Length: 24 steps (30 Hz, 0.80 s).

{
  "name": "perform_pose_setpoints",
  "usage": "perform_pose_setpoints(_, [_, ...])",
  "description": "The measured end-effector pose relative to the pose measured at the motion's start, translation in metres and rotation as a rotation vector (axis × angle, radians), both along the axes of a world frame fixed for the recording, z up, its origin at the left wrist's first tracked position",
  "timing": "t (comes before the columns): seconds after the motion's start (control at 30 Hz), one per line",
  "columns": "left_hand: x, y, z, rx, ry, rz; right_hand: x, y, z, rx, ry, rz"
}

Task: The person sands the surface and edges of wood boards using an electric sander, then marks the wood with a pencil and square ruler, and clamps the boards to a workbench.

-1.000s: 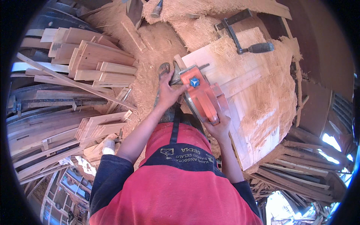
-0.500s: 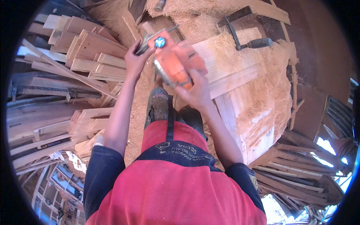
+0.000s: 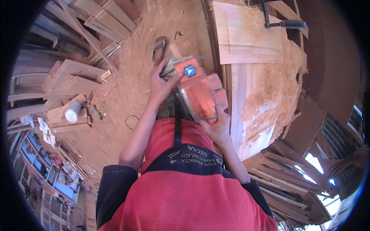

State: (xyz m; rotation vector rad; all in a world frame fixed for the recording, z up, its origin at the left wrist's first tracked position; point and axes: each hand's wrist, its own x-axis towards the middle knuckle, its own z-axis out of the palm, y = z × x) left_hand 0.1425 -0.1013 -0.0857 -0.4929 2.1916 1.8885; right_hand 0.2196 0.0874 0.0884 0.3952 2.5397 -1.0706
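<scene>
In front of my body I carry an orange power tool with a round blue cap, a metal side and a pale knob at its far end; motion blur hides its exact kind. My left hand closes on its far left side, around a dark metal part. At the near end, my right hand is wrapped round the rear handle. To the right of the tool lies a wide wooden panel, partly covered in shavings.
Wood shavings heap over the workbench, with a dark crank handle at its far end. Stacked boards and a white can stand at the left. Long planks lie at lower right. A sandalled foot is ahead.
My view has turned and moved back along the bench, showing more floor and the left shelves. Both hands still hold the power tool, which now appears lower and farther right in view.
</scene>
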Motion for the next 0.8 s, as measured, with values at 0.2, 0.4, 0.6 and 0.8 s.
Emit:
perform_pose_setpoints(0.2, [-0.078,0.041,0.053,-0.137,0.133,-0.213,-0.018,0.018,0.001,0.065,0.219,-0.144])
perform_pose_setpoints(0.4, [-0.105,0.085,0.019,-0.026,0.19,-0.25,-0.036,0.044,-0.016,0.121,0.312,-0.228])
perform_pose_setpoints(0.6, [-0.13,0.08,0.04,-0.079,0.151,-0.251,-0.063,0.05,-0.011,-0.023,0.162,-0.277])
perform_pose_setpoints(0.8, [-0.205,0.068,0.039,-0.026,0.149,-0.227,-0.139,0.04,-0.01,-0.091,0.13,-0.27])
